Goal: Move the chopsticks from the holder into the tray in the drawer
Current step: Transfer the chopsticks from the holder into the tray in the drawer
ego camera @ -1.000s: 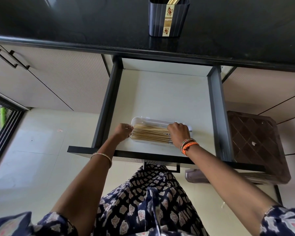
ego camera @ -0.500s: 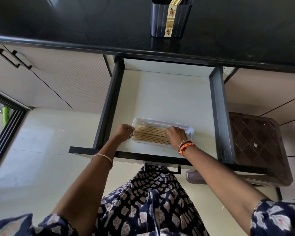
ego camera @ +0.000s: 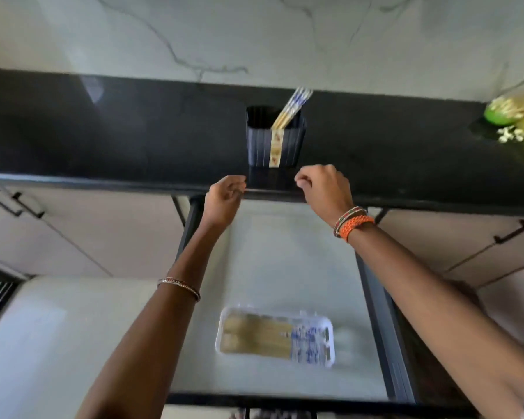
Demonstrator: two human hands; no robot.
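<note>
A dark ribbed holder (ego camera: 275, 140) stands on the black countertop (ego camera: 103, 140) near its front edge. A few chopsticks (ego camera: 291, 108) with blue-patterned tops lean out of it to the right. Below, the open drawer (ego camera: 285, 252) holds a clear plastic tray (ego camera: 274, 335) filled with several chopsticks lying side by side. My left hand (ego camera: 223, 198) hovers at the counter's edge, left of the holder, fingers loosely curled, empty. To the holder's right, my right hand (ego camera: 322, 186) is raised likewise, fingers curled with nothing in them.
A green bowl (ego camera: 502, 111) with yellowish contents sits on the counter at the far right. Cabinet doors with black handles (ego camera: 15, 202) flank the drawer. A marble wall rises behind the counter. The drawer's dark right rail (ego camera: 381, 322) runs beside my right forearm.
Both hands have left the tray in the drawer and risen to the counter's edge, either side of the holder. The view has tilted upward.
</note>
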